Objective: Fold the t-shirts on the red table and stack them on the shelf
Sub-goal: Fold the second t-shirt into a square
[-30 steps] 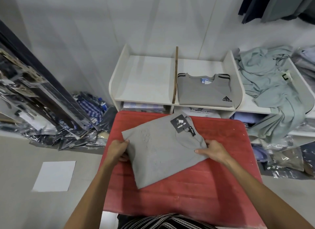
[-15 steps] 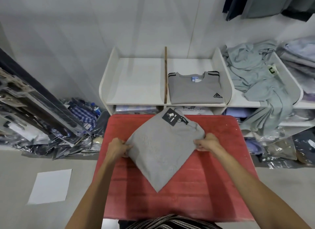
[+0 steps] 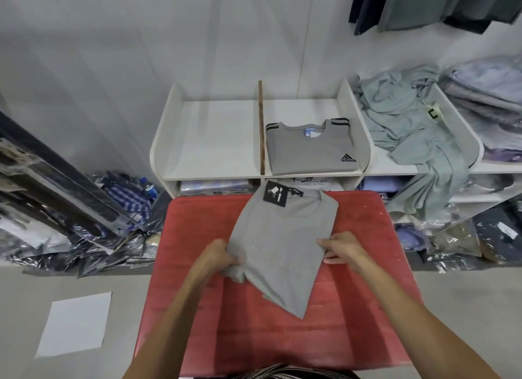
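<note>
Head view. Red table directly below the camera; white shelf stands just behind its far edge.

Folded grey t-shirt sits over the far middle of the red table, partly lifted at its sides. Long axis runs from the far edge toward the near side, tilted a little: collar end points away, at the shelf, and slightly left; the opposite end comes to a corner pointing toward the camera and slightly right. Collar end reaches the table's far edge. Black hang tag lies at the collar, overlapping that edge.

Left hand at the shirt's left edge, about midway along its length. Fingers curled round the cloth, gripping it; fabric bunched below the knuckles.

Right hand at the shirt's right edge, roughly level with the left. Thumb on top of the cloth, fingers tucked beneath the edge, pinching it. Fingertips under the fabric not visible.

On the shelf, the top right compartment holds a folded grey adidas shirt, collar toward the wall, logo at its near right corner. Top left compartment is beside it, past the wooden divider.

Right of the shelf: crumpled pale green garments spill over a neighbouring unit. Left of the red table, on the floor: white sheet and plastic-wrapped packages.
</note>
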